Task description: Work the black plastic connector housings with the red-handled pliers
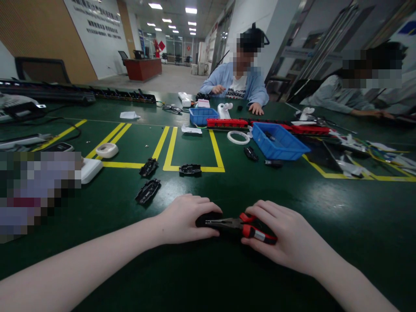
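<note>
My right hand is wrapped round the red and black handles of a pair of needle-nose pliers. Their jaws point left, toward my left hand. My left hand's fingers and thumb curl round a dark piece, apparently a black plastic part, mostly hidden by the fingers. The plier tips lie at this piece; whether they grip it I cannot tell. Beyond my left hand, similar-looking black plastic housings lie on the green table: one nearest, another behind it, and a third by the yellow tape.
A blue bin with dark parts stands right of centre, beside more black pieces and a white tape roll. Red strips lie behind. A white box is at left. Across the table sits a person in blue; another sits at right.
</note>
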Tool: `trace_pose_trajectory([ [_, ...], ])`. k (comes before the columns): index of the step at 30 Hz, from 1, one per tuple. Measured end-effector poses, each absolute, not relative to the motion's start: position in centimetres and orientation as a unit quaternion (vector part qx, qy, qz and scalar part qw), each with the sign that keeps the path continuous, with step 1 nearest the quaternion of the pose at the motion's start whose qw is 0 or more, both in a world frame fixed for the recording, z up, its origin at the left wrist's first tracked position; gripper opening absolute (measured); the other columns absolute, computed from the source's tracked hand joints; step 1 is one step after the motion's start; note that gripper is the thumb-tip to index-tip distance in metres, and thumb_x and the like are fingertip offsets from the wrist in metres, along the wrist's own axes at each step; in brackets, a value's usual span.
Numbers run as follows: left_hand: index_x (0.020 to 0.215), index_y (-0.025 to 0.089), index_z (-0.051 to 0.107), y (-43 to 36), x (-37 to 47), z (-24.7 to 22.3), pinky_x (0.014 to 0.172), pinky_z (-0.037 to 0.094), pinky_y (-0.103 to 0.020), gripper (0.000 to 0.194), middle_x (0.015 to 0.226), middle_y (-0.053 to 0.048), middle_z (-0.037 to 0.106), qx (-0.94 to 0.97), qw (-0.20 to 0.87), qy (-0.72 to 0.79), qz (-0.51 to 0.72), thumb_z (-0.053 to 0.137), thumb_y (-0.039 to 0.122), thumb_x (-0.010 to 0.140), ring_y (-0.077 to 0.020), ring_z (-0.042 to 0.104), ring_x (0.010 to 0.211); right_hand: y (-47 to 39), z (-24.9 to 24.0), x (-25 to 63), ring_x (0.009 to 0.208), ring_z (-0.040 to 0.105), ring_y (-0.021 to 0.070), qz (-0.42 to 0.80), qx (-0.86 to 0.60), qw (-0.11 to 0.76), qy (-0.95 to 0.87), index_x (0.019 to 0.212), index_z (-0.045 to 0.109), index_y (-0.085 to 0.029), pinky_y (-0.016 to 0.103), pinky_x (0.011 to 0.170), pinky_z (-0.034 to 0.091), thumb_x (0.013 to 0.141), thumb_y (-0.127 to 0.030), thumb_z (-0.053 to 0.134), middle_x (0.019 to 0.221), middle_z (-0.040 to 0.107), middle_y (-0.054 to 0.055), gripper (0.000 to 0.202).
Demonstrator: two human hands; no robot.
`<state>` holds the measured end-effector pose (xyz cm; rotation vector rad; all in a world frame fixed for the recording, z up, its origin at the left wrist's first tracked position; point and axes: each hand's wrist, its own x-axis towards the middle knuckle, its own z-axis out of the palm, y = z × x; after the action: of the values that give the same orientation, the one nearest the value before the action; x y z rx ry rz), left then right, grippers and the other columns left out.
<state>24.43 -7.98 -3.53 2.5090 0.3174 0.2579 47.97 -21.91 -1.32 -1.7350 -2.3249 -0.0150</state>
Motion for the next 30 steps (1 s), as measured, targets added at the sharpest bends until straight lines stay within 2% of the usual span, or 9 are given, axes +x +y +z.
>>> trace_pose_trajectory([
  [5,0.117,0.024,0.060,-8.1,24.4,-3.3,0.081,0.046,-0.034,0.034,0.105,-0.001,0.069,0.943,0.293,0.124,0.094,0.067,0.040,0.088,-0.0203,0.065,0.093,-21.9,-1.1,48.0,0.083,0.065,0.0213,-0.006,-0.596,0.119,-0.794,0.111,0.062,-0.020,0.034,0.068,0.055,0.084,-0.048,0.063,0.099,0.067,0.008,0.039],
  [10,0.118,0.024,0.060,-8.0,24.4,-3.5,0.082,0.047,-0.035,0.035,0.106,-0.001,0.069,0.944,0.291,0.118,0.096,0.066,0.043,0.088,-0.0201,0.065,0.093,-21.8,-0.1,47.9,0.080,0.066,0.0210,-0.008,-0.593,0.101,-0.799,0.107,0.063,-0.019,0.033,0.065,0.055,0.082,-0.044,0.067,0.096,0.068,0.007,0.035],
  [17,0.118,0.023,0.060,-8.3,24.4,-2.9,0.083,0.047,-0.035,0.035,0.107,-0.003,0.069,0.943,0.293,0.126,0.090,0.067,0.040,0.089,-0.0214,0.065,0.094,-22.0,-1.1,47.8,0.081,0.065,0.0207,-0.006,-0.598,0.113,-0.793,0.110,0.061,-0.020,0.034,0.066,0.055,0.083,-0.045,0.066,0.097,0.067,0.006,0.037],
  [30,0.118,0.023,0.060,-8.2,24.5,-2.9,0.083,0.047,-0.034,0.035,0.107,-0.002,0.069,0.937,0.308,0.134,0.093,0.067,0.039,0.088,-0.0209,0.065,0.095,-22.1,-0.1,47.5,0.087,0.067,0.0244,-0.073,-0.585,0.111,-0.800,0.109,0.065,-0.018,0.037,0.071,0.055,0.082,-0.045,0.066,0.101,0.070,0.010,0.038],
])
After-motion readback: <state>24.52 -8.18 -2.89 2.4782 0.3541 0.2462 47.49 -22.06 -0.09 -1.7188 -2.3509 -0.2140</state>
